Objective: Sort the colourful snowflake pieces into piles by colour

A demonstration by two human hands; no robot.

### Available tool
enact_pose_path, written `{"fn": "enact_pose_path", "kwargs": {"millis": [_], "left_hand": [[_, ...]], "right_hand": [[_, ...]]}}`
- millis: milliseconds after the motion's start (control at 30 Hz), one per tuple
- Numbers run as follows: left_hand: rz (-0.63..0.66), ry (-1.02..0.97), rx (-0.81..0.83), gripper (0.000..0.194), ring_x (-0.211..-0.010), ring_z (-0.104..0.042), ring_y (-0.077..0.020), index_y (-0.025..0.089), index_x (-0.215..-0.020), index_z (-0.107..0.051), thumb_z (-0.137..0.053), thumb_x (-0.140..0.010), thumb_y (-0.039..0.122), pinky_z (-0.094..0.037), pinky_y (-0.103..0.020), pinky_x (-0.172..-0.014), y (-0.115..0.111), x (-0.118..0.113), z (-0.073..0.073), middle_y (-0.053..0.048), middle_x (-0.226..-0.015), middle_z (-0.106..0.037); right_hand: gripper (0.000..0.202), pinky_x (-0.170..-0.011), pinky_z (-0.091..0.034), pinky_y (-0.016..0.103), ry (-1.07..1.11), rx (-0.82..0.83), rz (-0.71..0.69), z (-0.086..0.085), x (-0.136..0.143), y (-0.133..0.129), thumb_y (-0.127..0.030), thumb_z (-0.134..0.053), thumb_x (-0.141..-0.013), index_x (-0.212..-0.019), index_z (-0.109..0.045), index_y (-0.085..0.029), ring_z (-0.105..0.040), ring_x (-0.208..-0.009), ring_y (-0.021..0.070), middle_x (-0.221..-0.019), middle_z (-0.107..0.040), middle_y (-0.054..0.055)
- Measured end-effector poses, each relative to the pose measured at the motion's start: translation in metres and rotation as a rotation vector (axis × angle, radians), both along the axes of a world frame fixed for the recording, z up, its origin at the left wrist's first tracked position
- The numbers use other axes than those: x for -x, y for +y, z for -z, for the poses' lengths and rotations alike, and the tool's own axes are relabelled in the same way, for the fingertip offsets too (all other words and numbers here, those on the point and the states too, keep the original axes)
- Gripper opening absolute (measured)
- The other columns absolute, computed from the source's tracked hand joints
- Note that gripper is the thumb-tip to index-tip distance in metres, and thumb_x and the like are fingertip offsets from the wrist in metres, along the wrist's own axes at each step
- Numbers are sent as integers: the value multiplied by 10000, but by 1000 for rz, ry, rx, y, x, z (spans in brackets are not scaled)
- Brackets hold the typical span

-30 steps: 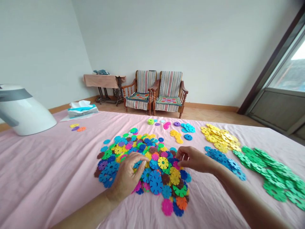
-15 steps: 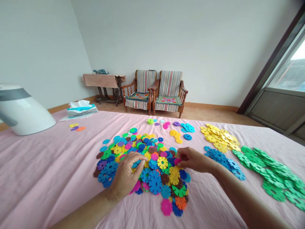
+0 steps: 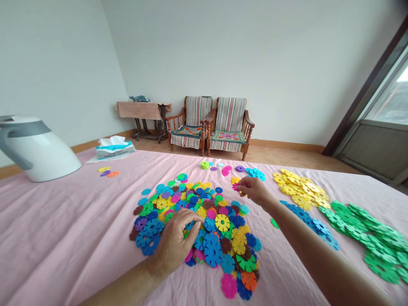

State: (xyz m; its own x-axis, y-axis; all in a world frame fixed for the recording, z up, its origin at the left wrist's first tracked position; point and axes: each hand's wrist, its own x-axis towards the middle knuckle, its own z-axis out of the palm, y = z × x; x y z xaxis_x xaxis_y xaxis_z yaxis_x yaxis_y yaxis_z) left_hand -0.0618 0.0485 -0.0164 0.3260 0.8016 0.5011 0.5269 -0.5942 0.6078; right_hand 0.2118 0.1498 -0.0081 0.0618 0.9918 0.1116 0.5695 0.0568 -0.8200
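My right hand (image 3: 253,189) pinches a pink snowflake disc (image 3: 235,186) between thumb and fingers, just beyond the right side of the mixed pile. Yellow discs (image 3: 237,180) lie right behind it, partly hidden. My left hand (image 3: 177,236) rests over the near left part of the pile of mixed snowflake discs (image 3: 222,222). Its fingers are curved, with a gap between thumb and forefinger and nothing seen in it. Blue, yellow, green, brown, orange and pink slotted discs overlap there, some covered by the left hand.
On the pink cloth (image 3: 105,229) lie yellow discs (image 3: 298,187), blue discs (image 3: 309,221) and green discs (image 3: 366,238) in groups at right. Small groups, including light blue discs (image 3: 255,173), line the back. A white kettle (image 3: 47,153) and a tissue box (image 3: 115,149) stand at left.
My right hand has lifted off the right edge of the pile and moved away from me with the pink disc. My left hand stays over the pile. The view has shifted slightly.
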Motion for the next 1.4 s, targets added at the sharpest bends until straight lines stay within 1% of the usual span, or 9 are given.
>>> {"fn": "enact_pose_path", "kwargs": {"millis": [333,500,633,767,867,1100,1200,1300,1400], "left_hand": [[30,-21,44,157,-852,-621,-181,221,-862,-666,-514,-903,211,-468,-310,-793,-2,0,-2,-24,-852,-687],[28,-29,45,156,-856,-620,-183,224,-857,-669,-521,-893,193,-468,-309,-792,-1,0,-1,-22,-844,-689],[19,-27,43,150,-855,-621,-180,227,-856,-668,-527,-889,190,-469,-309,-797,-1,0,-1,-15,-845,-691],[25,-20,46,154,-860,-621,-181,227,-859,-668,-521,-894,200,-474,-309,-793,-1,1,-2,-17,-852,-690],[19,-15,37,153,-853,-626,-186,212,-855,-663,-516,-897,211,-479,-315,-792,-1,0,-3,-30,-848,-690],[10,9,1,168,-846,-636,-191,202,-848,-659,-499,-900,208,-491,-322,-790,0,-2,-1,-44,-845,-690],[0,15,-7,172,-831,-642,-191,198,-840,-660,-498,-897,210,-497,-315,-768,0,-3,-2,-43,-831,-689],[-14,27,-16,174,-831,-643,-192,195,-841,-660,-497,-896,212,-497,-316,-765,0,-3,-3,-42,-834,-690],[-27,36,-24,167,-842,-640,-190,198,-851,-660,-500,-896,210,-492,-321,-783,1,-2,-2,-37,-849,-693]], "right_hand": [[70,-479,-358,214,-184,-23,279,10,12,70,-189,-644,-653,-663,-696,-142,-583,-562,143,-581,-652,37],[116,-496,-379,216,-222,-11,311,15,22,89,-145,-630,-645,-721,-717,-137,-628,-631,174,-676,-696,80],[144,-530,-407,224,-232,-7,332,17,24,91,-135,-618,-661,-759,-724,-127,-651,-689,198,-725,-712,110],[182,-598,-431,237,-241,-24,332,15,15,78,-136,-574,-702,-808,-721,-141,-655,-775,201,-816,-720,110],[182,-619,-435,246,-244,-36,260,13,4,55,-157,-560,-720,-819,-712,-152,-646,-779,191,-834,-719,86],[94,-554,-444,225,-182,25,-183,6,-8,-25,-199,-599,-703,-713,-690,-180,-609,-600,135,-641,-686,-1],[142,-617,-468,245,-169,-17,-345,-1,-1,-48,-197,-602,-721,-815,-708,-186,-619,-675,143,-750,-709,17],[245,-753,-477,303,-217,-151,-401,-8,11,-58,-174,-569,-773,-978,-703,-189,-622,-841,176,-942,-705,63],[303,-899,-425,369,-299,-291,-501,-8,21,-62,-152,-535,-824,-1076,-685,-227,-582,-988,203,-1062,-678,69]]}}
